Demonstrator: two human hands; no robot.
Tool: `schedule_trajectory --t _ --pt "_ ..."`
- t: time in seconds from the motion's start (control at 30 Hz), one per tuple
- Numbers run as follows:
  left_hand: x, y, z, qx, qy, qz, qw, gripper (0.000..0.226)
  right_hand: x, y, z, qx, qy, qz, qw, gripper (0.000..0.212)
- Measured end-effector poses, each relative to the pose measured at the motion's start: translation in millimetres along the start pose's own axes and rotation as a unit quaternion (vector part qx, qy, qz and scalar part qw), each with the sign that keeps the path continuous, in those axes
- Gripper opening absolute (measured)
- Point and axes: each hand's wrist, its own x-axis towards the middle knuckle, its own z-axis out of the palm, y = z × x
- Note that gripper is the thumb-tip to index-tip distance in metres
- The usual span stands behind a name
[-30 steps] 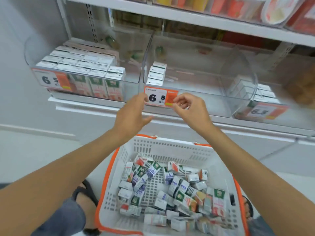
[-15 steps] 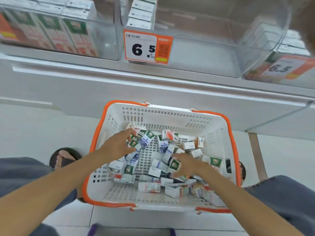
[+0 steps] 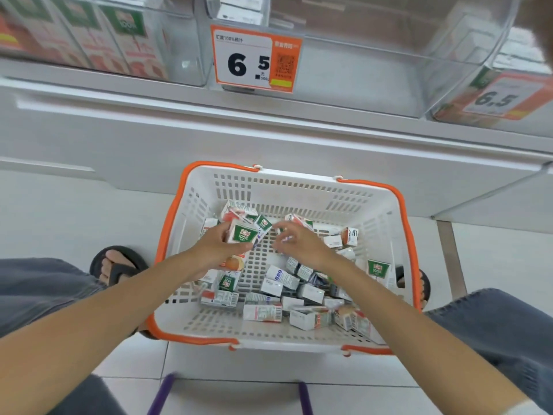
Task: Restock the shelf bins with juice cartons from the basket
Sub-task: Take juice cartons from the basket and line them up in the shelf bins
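Nearest to me, two purple bars [image 3: 160,396] cross the floor tiles, and a knee in blue jeans [image 3: 505,330] sits at each side. The white basket with its orange rim [image 3: 191,339] stands on the floor between the knees, a black sandal [image 3: 119,265] just beside its left side. Loose juice cartons [image 3: 263,313] lie jumbled over the basket's slotted bottom, most of them toward the right and near walls. Over the far half of the basket, my left hand [image 3: 215,250] has its fingers curled round one juice carton [image 3: 241,233], held clear of the pile with its green "100%" label up; another carton with an orange picture [image 3: 233,262] lies just under that hand. My right hand [image 3: 302,245] hovers close beside it, fingers half curled and pointing toward the held carton; whether they pinch anything I cannot tell. Beyond the basket's far wall rises the white shelf front [image 3: 269,139]. On it the left bin [image 3: 179,40] is packed with upright cartons, the middle clear bin [image 3: 374,64] shows only a few cartons at its left behind a "6.5" price tag [image 3: 257,59], and the right bin [image 3: 466,55] carries a blurred orange tag [image 3: 496,98].
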Motion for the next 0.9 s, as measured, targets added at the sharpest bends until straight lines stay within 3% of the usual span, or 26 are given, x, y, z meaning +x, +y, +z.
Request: schedule_trajectory --t 0.07,0.13,0.2,0.37,0.43,0.53,0.63,0.73,0.9 --pt "-1 -7 -10 -0.012 0.013 -0.008 1.0 0.033 9 30 23 -0.109 -0.039 0.05 0.992 0.06" --pt "-2 -11 -13 -0.023 0.026 -0.014 0.999 0.031 17 57 51 -0.158 -0.103 0.091 0.978 0.068" --pt "-2 -14 -13 -0.021 0.029 -0.013 0.999 0.032 23 74 73 -0.176 -0.11 0.106 0.972 0.07" --pt "2 -8 -17 -0.03 0.054 -0.013 0.998 0.037 27 57 56 -0.079 0.014 0.084 0.993 0.021" --pt "3 0 -16 -0.04 0.061 -0.012 0.997 0.044 22 25 23 0.004 0.082 0.043 0.996 0.025" --pt "-2 23 -12 -0.054 0.052 0.007 0.997 0.054 1 -40 -28 0.115 0.098 -0.022 0.988 0.015" --pt "-15 63 -7 -0.07 0.01 0.057 0.996 0.057 -29 -103 -75 0.05 0.162 -0.113 0.979 0.016" --pt "-32 106 -9 -0.087 -0.003 0.121 0.989 0.054 -62 -161 -117 -0.008 0.258 -0.225 0.939 0.017" --pt "-61 165 -24 -0.067 0.013 0.219 0.973 0.064 -93 -244 -180 0.047 0.364 -0.36 0.858 0.024"
